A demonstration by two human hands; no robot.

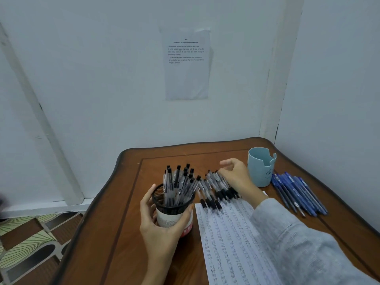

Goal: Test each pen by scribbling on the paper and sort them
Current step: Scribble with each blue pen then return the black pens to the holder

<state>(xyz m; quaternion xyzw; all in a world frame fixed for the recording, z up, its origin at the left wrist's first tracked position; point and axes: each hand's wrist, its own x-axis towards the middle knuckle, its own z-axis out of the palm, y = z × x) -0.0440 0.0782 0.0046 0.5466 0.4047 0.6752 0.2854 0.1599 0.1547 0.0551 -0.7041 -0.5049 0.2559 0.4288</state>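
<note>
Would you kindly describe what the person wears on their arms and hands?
The right arm wears a loose, light-grey knitted long sleeve ending at the wrist. The left forearm shows no sleeve. The left hand and right hand are bare: no gloves, rings or watch visible.

use the paper [226, 243] on the table [123, 233] as your reference. just left of the paper stands the mesh holder [174, 210] with the standing pens [178, 182] in it. the loose pens [213, 188] lie across the paper's far edge. behind-right stands the cup [259, 169]; right of the paper lie the side pens [298, 194].
</note>
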